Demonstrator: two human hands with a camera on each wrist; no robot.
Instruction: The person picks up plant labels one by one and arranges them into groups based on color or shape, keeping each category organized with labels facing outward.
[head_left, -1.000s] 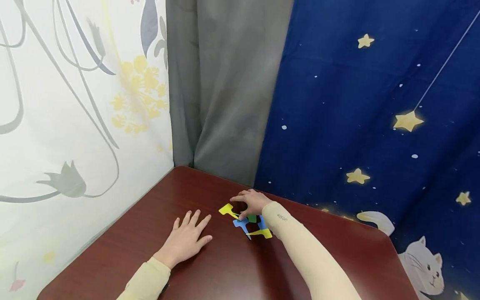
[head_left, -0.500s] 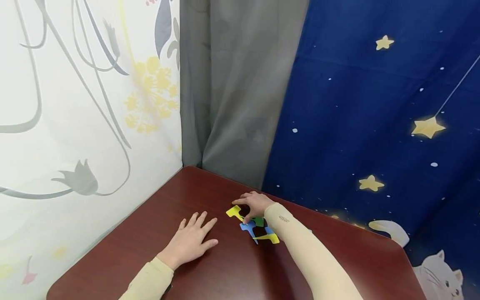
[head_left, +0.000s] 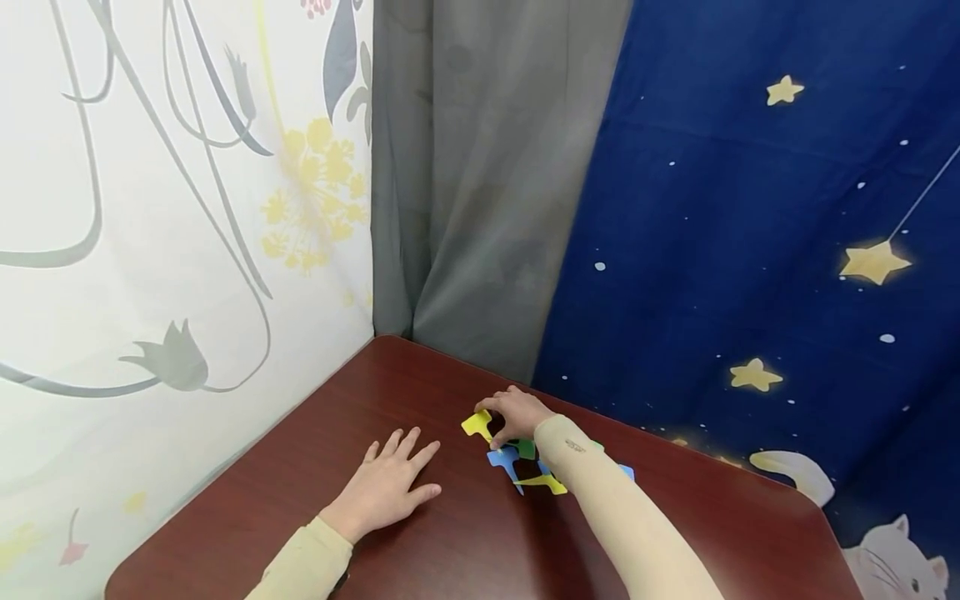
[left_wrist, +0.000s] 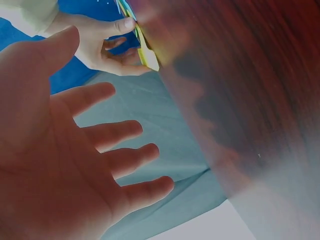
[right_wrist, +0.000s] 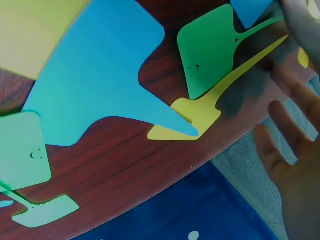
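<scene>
My right hand (head_left: pixel 517 417) bends over a group of T-shaped plant labels on the dark red table. Its index finger meets the head of a yellow label (head_left: pixel 476 423), and its thumb is at the stem. The left wrist view shows this same yellow label (left_wrist: pixel 148 58) between thumb and fingers. Close by lie a blue label (head_left: pixel 504 457), a green label (head_left: pixel 527 448) and another yellow label (head_left: pixel 557 483). My left hand (head_left: pixel 384 493) has its fingers spread at the table's left, apart from the labels, holding nothing.
Right of the sleeve, part of a blue label (head_left: pixel 626 472) shows. The right wrist view has a large blue label (right_wrist: pixel 95 75) and green labels (right_wrist: pixel 210 52) on the table (right_wrist: pixel 125 175). Grey and blue curtains (head_left: pixel 495 208) stand at the far edge, a white one (head_left: pixel 225 250) at left.
The head view has turned, so everything shifts right. My right index finger has come down onto the yellow label's head, the thumb staying at its stem. The left hand keeps its spread.
</scene>
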